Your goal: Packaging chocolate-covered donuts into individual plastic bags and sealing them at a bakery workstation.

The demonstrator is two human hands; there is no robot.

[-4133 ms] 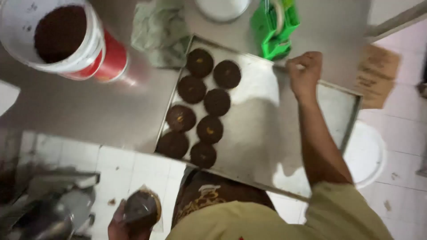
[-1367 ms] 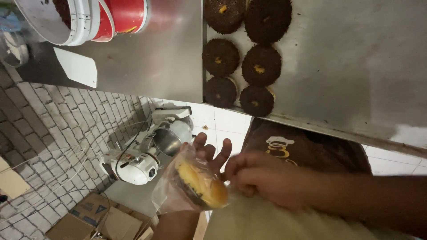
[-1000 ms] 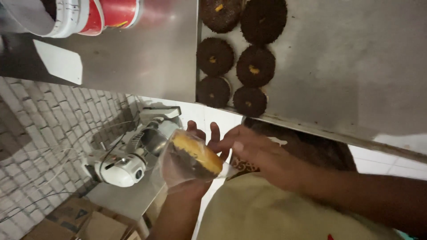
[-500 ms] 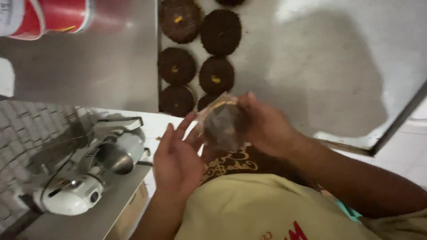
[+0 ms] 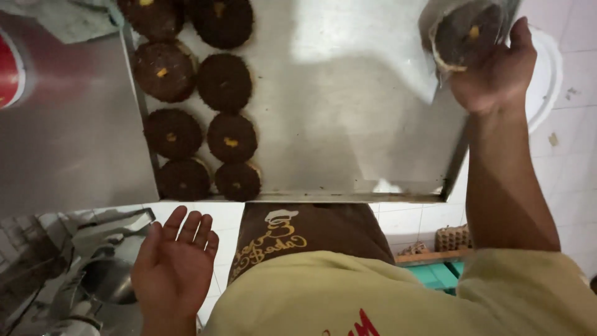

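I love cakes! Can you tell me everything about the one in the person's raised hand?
The wrapped cake is round and dark brown, crumb-coated, with a small yellow bit on top and a paler lower edge. Clear, shiny plastic wraps it. The right hand grips it from below, tilted, over the far right corner of the metal tray.

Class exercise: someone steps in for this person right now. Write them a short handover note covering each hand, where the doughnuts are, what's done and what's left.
Right hand: raised over the far right corner of the metal tray, gripping a wrapped chocolate doughnut in clear plastic.
Left hand: empty, open palm up, below the table edge, above a machine.
Doughnuts: eight unwrapped chocolate doughnuts in two columns on the tray's left side; the rest of the tray is bare.
Done: one doughnut wrapped, not yet set down.
Left: the eight on the tray are unwrapped.
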